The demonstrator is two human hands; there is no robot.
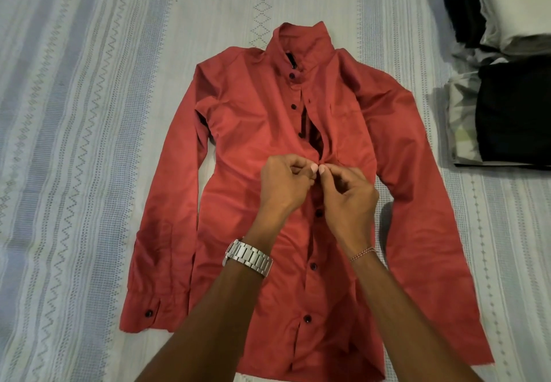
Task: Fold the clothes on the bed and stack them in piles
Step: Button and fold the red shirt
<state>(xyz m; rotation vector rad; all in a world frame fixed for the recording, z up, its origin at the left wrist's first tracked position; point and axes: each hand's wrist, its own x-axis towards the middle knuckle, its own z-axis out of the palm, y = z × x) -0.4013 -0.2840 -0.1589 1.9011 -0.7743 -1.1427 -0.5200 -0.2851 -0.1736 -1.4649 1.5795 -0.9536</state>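
— What's going on at the near edge of the bed (89,113)?

— Two bare forearms reach in, a metal watch (249,257) on the left wrist and a thin cord bracelet (362,253) on the right. Just past them, the left hand (283,184) and the right hand (347,196) meet at the middle of a red shirt (238,149) that lies face up, sleeves spread out to both sides.

— Holding it, or just resting?

— Holding. Each grip is clamped on the shirt's front edge, thumb and fingertips pinched on cloth, the two thumbs nearly touching. It looks like a button being done up at mid-chest. The dark buttons below the hands look fastened; above them the front gapes open, though the ones near the collar seem closed.

— So no folding yet?

— Not yet, I'd say. This is the preparing step. The next move calls for easing the button through its hole, closing that gap, then smoothing the front flat before any sleeve comes in.

— And further off?

— On the far right of the bed sit folded clothes (507,107), dark and pale, already stacked in piles, well apart from the shirt.
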